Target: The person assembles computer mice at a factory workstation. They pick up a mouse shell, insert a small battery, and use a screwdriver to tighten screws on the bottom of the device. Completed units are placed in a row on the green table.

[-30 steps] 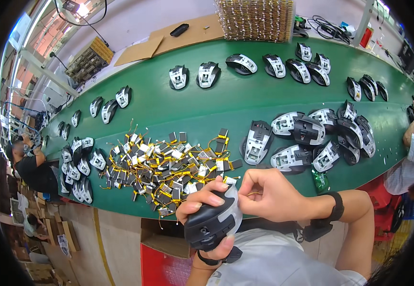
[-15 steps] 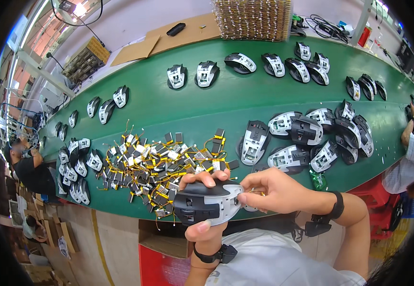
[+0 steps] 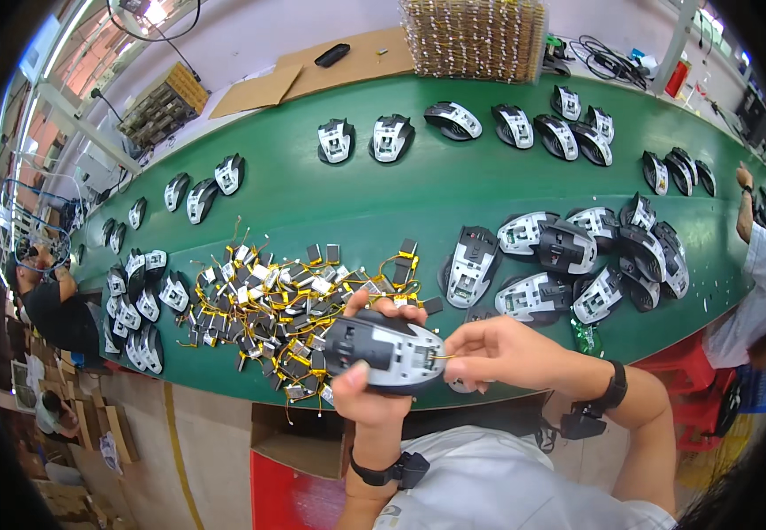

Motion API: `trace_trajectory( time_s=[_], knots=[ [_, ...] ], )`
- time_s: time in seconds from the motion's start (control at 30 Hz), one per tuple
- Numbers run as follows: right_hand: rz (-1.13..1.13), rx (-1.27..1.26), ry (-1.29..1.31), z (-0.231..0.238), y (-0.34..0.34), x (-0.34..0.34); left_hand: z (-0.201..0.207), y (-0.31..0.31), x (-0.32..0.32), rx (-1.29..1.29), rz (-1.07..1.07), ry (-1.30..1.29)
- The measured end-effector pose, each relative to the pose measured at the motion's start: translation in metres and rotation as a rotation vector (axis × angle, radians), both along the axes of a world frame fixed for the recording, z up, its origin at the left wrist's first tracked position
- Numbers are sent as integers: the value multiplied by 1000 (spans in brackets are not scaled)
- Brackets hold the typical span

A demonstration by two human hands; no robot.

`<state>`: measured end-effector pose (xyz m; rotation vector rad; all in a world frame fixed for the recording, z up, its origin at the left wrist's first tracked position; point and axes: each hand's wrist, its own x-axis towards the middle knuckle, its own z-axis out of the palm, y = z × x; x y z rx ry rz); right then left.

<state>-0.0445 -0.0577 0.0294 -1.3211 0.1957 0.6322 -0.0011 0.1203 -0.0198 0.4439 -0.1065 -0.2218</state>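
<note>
A black and light-grey computer mouse [image 3: 374,349], with an opening in its grey face, is in my left hand [image 3: 369,405]. The thumb presses the near side and the fingers wrap round the far side. At the mouse's right end, my right hand [image 3: 511,355] has thumb and forefinger pinched on a thin yellowish wire [image 3: 441,357] that runs out of the opening. Just beyond my left hand lies a heap of small batteries [image 3: 268,305] with yellow wires. Another mouse body [image 3: 471,265] rests past my right hand.
More mouse bodies [image 3: 533,296] pile up on the right of the green bench [image 3: 330,199], with others along its far side and a cluster [image 3: 140,305] on the left. A tall bundle of thin rods [image 3: 475,40] stands behind. Co-workers [image 3: 56,305] sit at both ends.
The mouse in my left hand has tipped, so its opening faces up more and the wire shows. My right hand has shifted slightly. The co-worker at right has stretched an arm farther over the bench.
</note>
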Motion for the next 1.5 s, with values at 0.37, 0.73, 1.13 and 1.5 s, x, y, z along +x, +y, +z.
trace_trajectory(
  time_s=[0.37, 0.73, 1.13, 1.5],
  knots=[
    [-562, 368, -417, -9, 17, -6, 1, -17, 6, -12, -95, 48],
    [-275, -573, -912, -6, 23, -8, 2, -12, 9, -68, -52, -4],
    [-579, -86, -532, -23, 39, -15, -1, -21, 8, 2, 93, -223],
    [-436, -346, -827, -29, 30, -25, -1, -15, 18, -172, -127, -14]
  ],
)
